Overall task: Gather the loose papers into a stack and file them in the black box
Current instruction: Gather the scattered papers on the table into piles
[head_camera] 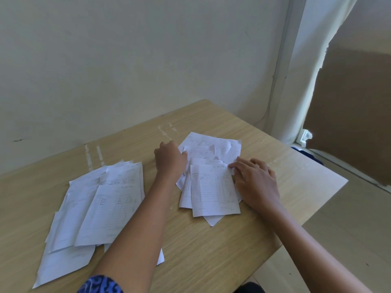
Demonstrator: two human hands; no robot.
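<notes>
Two loose heaps of white printed papers lie on a light wooden table [211, 250]. The smaller heap [213, 187] is between my hands at the table's middle right, its sheets crumpled and askew. My left hand [170, 159] rests at this heap's left edge, thumb touching the paper. My right hand [256, 180] lies on the heap's right edge, its fingertips pressing the top lined sheet. The larger heap [95, 208] is spread out at the left, partly under my left forearm. No black box is in view.
A pale wall stands right behind the table. A white pillar [296, 81] and a brown cardboard sheet [355, 113] are at the right. The table's right edge drops to a light floor. Something dark shows at the bottom edge [251, 287].
</notes>
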